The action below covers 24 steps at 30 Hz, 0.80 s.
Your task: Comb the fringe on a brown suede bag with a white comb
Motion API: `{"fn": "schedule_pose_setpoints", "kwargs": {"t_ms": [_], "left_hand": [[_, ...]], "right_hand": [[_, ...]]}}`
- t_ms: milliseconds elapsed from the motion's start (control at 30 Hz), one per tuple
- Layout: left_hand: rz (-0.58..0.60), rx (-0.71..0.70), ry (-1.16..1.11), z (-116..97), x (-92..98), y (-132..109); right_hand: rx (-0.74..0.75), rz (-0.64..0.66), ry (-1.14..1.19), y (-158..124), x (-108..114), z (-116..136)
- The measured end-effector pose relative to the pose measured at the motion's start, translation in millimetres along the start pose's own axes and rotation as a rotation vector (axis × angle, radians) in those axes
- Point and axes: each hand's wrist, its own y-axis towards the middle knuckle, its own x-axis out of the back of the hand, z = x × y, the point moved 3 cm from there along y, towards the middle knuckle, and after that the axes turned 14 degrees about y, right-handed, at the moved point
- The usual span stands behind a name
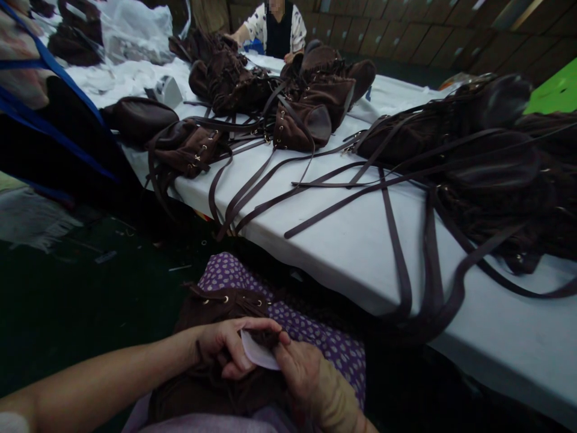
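Your left hand curls half closed over the top of a brown suede bag in your lap, its fingers pressing against a white card. Your right hand is nearly closed, pinching the card's edge and the dark suede beside it; the fingertips hide exactly what they hold. A beige wrap covers your right wrist. The bag lies at lower centre on purple dotted cloth.

The card looks thin and is held only at one edge, so a loosened pinch could let it slip and drop to the dark floor at lower left. Any shift of your knees could slide the bag off the cloth. At right, long straps hang over the edge of the white tabletop, close above your hands. Lifting an elbow or the bag could catch one and drag it, pulling at the heaped bags at upper centre, near a co-worker.
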Motion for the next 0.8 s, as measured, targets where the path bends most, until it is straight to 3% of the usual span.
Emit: {"fn": "schedule_pose_setpoints", "kwargs": {"t_ms": [67,233,367,533,600,667,733,800], "left_hand": [[0.046,-0.024,-0.051,1.5,4.3,-2.1],[-0.08,-0.163,-0.23,0.3,10.2,1.4],[-0.103,-0.04,-0.221,11.5,12.9,8.2],[-0.373,-0.002,0.029,21.5,13.5,14.4],[-0.502,-0.013,0.072,22.6,10.9,17.3],[-0.591,-0.11,0.062,21.1,8.8,20.2],[-0.592,-0.191,0.071,19.1,7.5,22.5],[-0.547,-0.196,0.129,17.4,7.0,22.6]], "right_hand": [[0.076,0.036,-0.084,7.2,3.2,-5.6],[0.014,0.011,-0.318,24.0,16.7,-30.1],[-0.019,-0.029,-0.4,20.0,19.1,-44.2],[-0.024,-0.041,-0.456,18.5,24.8,-47.9],[-0.035,-0.04,-0.402,23.3,29.2,-44.3],[-0.059,-0.07,-0.253,27.9,34.8,-38.8],[-0.127,-0.139,0.024,28.6,42.7,-34.8],[-0.326,-0.252,0.386,22.2,52.6,-39.0]]}}
